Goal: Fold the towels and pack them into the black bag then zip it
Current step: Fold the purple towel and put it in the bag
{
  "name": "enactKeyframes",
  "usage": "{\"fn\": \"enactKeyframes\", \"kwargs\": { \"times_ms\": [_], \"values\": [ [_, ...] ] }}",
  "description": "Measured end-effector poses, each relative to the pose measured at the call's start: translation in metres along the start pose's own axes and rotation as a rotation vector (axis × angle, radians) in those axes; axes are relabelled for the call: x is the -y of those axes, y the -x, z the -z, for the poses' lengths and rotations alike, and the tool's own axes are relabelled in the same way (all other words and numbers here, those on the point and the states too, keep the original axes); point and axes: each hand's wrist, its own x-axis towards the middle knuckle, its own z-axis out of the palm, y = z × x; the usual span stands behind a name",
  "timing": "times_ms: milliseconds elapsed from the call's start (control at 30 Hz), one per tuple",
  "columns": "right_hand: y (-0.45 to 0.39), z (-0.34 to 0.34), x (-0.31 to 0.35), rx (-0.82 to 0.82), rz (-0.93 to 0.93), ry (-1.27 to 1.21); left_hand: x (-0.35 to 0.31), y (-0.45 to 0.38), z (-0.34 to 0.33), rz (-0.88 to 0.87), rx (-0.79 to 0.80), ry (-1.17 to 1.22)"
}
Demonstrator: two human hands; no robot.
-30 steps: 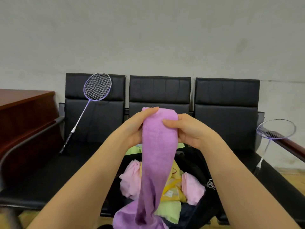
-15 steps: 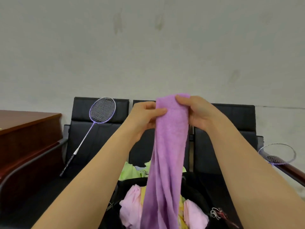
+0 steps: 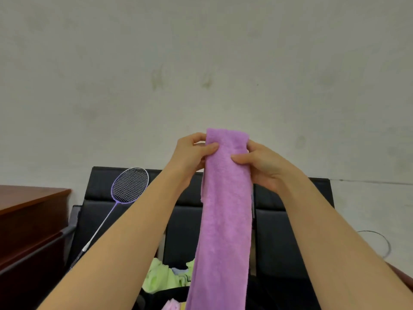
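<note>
A long purple towel [image 3: 224, 220] hangs straight down in front of me, folded into a narrow strip. My left hand [image 3: 190, 155] pinches its top left edge and my right hand [image 3: 261, 164] pinches its top right edge, both raised in front of the wall. Below, the rim of the black bag [image 3: 165, 293] shows at the bottom edge, with a lime green towel [image 3: 163, 276] behind it and a bit of pink towel [image 3: 171, 306] inside. The towel and my arms hide most of the bag.
A row of black chairs [image 3: 98, 211] stands against the pale wall. A purple badminton racket [image 3: 127, 191] leans on the left chair. A second racket's rim [image 3: 380, 242] shows at the right. A brown wooden desk [image 3: 29, 211] stands at the left.
Both hands have lifted the purple towel higher while still holding its top. The view has tilted up, so the bag and its towels have dropped to the bottom edge.
</note>
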Motion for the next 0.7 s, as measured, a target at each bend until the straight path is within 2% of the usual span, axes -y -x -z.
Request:
{"fn": "enactKeyframes", "kwargs": {
  "times_ms": [67,200,367,433,533,600,700],
  "values": [
    [-0.001,-0.005,0.000,-0.032,0.019,-0.046,0.000,0.006,0.004,0.041,0.014,-0.030],
    [-0.004,-0.014,-0.011,-0.160,-0.021,-0.090,0.018,0.022,0.011,0.164,0.082,-0.242],
    [0.013,-0.025,-0.033,-0.255,-0.139,-0.180,0.040,0.033,0.010,0.106,-0.096,-0.160],
    [0.024,-0.023,-0.046,-0.223,-0.210,-0.028,0.050,0.039,0.006,0.132,-0.125,-0.140],
    [0.042,-0.020,-0.062,-0.083,-0.249,0.136,0.065,0.048,0.003,0.164,-0.147,-0.103],
    [0.050,-0.022,-0.073,-0.016,-0.252,0.125,0.074,0.057,0.006,0.178,-0.163,-0.084],
    [0.053,-0.029,-0.090,-0.038,-0.217,0.050,0.086,0.078,0.016,0.195,-0.104,-0.027]
  ]
}}
